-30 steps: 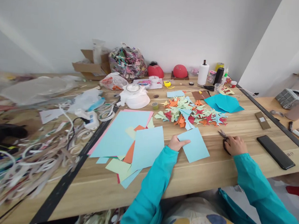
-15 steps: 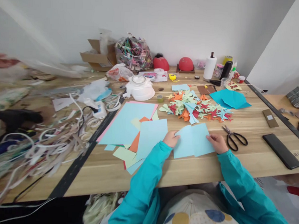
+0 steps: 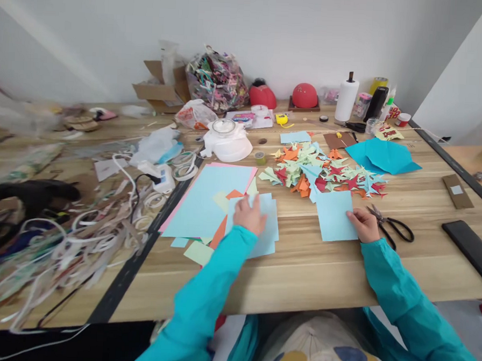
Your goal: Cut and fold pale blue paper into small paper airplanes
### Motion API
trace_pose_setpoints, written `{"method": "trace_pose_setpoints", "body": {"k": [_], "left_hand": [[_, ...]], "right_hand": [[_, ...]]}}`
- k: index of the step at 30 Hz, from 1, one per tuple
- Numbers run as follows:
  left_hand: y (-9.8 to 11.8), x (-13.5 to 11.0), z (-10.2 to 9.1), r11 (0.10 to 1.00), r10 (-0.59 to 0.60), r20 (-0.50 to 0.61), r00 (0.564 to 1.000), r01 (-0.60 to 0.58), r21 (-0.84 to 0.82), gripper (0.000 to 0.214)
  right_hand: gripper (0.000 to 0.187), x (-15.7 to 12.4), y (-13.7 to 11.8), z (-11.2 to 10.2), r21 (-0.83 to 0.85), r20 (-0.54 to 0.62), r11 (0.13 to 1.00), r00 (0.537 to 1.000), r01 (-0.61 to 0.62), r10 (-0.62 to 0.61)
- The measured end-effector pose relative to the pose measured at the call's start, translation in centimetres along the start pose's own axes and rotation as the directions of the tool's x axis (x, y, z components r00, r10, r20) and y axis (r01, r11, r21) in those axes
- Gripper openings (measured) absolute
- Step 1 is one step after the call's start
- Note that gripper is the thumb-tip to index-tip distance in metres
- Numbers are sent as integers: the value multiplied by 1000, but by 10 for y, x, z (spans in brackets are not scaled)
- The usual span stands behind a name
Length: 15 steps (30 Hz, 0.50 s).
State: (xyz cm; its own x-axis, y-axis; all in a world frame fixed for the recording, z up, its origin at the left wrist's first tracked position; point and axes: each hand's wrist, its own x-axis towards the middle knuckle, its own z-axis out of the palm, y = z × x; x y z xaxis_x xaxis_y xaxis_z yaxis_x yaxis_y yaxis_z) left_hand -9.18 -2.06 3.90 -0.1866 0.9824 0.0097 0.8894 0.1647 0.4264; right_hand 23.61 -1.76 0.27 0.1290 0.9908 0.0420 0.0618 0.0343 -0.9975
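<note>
My right hand (image 3: 363, 224) pinches the right edge of a light blue paper square (image 3: 336, 217). That square's upper edge reaches the pile of small folded paper shapes (image 3: 302, 170) in green, orange, red and blue. To the left, my left hand (image 3: 250, 216) lies with fingers spread on light blue sheets (image 3: 264, 243), which overlap each other. Beneath and beside these are larger sheets (image 3: 203, 205) in light blue over pink, along with green and orange pieces. Black-handled scissors (image 3: 392, 226) lie just right of my right hand, partly hidden behind it.
A black phone (image 3: 467, 251) lies at the right edge. Behind the folded shapes is a teal paper (image 3: 383, 155). A white translucent object (image 3: 229, 142) stands mid-table. Tangled cords and strips (image 3: 87, 248) cover the left table, with a power strip (image 3: 160, 177) beside them.
Both hands held light blue paper side by side. They have moved apart: one piece now lies under my left hand on the left sheets, while my right hand keeps the other.
</note>
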Motion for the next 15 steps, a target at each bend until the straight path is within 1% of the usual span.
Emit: {"method": "trace_pose_setpoints", "body": {"k": [1,3,4,6,8,9,11,12,14,15], "left_hand": [[8,-15,11,992,69,55,996,-74,102,65],[18,-38,30,957,164,169,972,-198,213,53],[18,-46,38,942,187,207,960,-235,240,50],[10,-49,45,933,157,243,957,-225,280,54],[-10,-43,42,917,173,243,954,-246,313,64],[-21,-38,39,914,177,245,953,-251,319,69],[-42,-29,31,912,193,227,955,-259,317,71],[-49,-26,28,915,204,198,959,-259,309,69],[-51,-24,26,926,262,85,961,-275,260,59],[-46,-24,27,922,331,20,943,-328,205,56]], "right_hand": [[33,-2,-1,1,-4,12,1000,1000,-7,7],[34,-6,-2,2,-10,34,1000,999,-22,22],[35,-8,-3,2,-14,49,999,998,-31,32],[36,-11,-6,3,-28,90,998,994,-56,59],[37,-17,-10,4,-48,140,996,987,-76,82],[38,-21,-13,6,-81,195,994,977,-70,85],[38,-29,-19,10,-164,283,986,957,-11,58],[38,-32,-22,13,-199,334,980,941,18,51],[38,-36,-27,19,-240,425,970,903,46,62],[39,-36,-29,22,-244,439,969,896,43,71]]}}
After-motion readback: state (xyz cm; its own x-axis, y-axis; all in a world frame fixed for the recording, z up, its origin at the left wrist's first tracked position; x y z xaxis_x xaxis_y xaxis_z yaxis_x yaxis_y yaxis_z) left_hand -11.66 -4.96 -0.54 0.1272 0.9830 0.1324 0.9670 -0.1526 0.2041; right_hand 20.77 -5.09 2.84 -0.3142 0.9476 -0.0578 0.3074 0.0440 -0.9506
